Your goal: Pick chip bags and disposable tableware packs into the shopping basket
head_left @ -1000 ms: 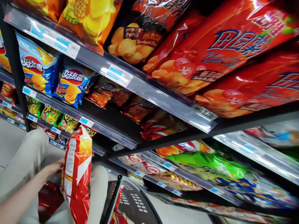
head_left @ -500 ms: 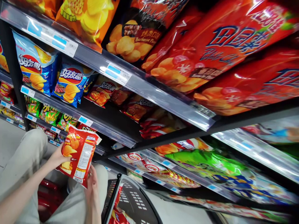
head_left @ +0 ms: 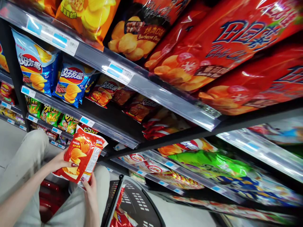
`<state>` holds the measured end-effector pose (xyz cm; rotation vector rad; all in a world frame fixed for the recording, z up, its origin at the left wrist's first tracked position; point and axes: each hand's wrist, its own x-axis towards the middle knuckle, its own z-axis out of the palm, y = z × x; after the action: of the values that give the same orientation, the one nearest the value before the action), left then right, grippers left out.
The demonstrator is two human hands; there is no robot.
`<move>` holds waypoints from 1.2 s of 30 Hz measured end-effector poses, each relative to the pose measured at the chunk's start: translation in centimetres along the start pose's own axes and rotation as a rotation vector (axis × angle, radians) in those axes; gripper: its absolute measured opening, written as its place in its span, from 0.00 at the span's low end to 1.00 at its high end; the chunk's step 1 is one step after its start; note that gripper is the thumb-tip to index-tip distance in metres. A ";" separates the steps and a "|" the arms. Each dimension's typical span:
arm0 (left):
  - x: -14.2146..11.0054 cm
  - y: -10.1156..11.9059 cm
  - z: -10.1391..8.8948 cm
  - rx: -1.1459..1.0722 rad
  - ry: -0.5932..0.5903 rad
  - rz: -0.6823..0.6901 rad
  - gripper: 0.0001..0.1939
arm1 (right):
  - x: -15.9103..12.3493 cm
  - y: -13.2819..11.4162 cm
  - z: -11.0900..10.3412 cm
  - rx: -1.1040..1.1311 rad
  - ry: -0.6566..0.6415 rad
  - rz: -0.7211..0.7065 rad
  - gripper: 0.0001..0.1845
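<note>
A red bag of chips (head_left: 79,154) is held up above my knees, tilted, with part of a white printed label showing along its right side. My left hand (head_left: 59,161) grips its left edge, thumb across the front. At the lower right corner my right hand (head_left: 90,186) pinches the bag, its thumb on the front. The fingers behind the bag are hidden. Just beyond it, green snack bags (head_left: 68,123) sit on a low shelf.
Shelves of chip bags rise ahead, with blue bags (head_left: 71,82) at left and large red bags (head_left: 189,69) overhead. A black basket (head_left: 139,201) holding red packets (head_left: 121,217) stands right of my knee. A shelf edge (head_left: 118,74) juts out above. Something red (head_left: 48,201) lies between my legs.
The chip bag has turned, so more of its front picture and less of the label shows. It has shifted slightly right. My right thumb has come onto its front.
</note>
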<state>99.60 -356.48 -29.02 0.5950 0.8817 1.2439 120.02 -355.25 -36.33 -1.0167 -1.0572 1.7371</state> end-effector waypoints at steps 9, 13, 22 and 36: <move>0.2 -0.1 0.0 -0.005 0.005 0.023 0.37 | -0.2 -0.2 0.2 0.044 0.006 0.024 0.31; 0.3 0.5 0.2 0.004 0.110 -0.031 0.25 | -0.3 -0.6 0.6 0.081 0.088 0.110 0.25; 0.3 0.6 -0.6 -0.115 0.180 -0.360 0.23 | 0.0 -2.5 2.0 0.169 0.182 0.370 0.29; 0.6 0.1 -0.8 -0.164 0.146 -0.410 0.24 | 0.4 -2.5 2.3 0.206 0.170 0.382 0.25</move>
<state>98.90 -355.93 -29.50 0.1792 0.9566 0.9801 118.40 -354.69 -33.40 -1.2661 -0.5887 1.9716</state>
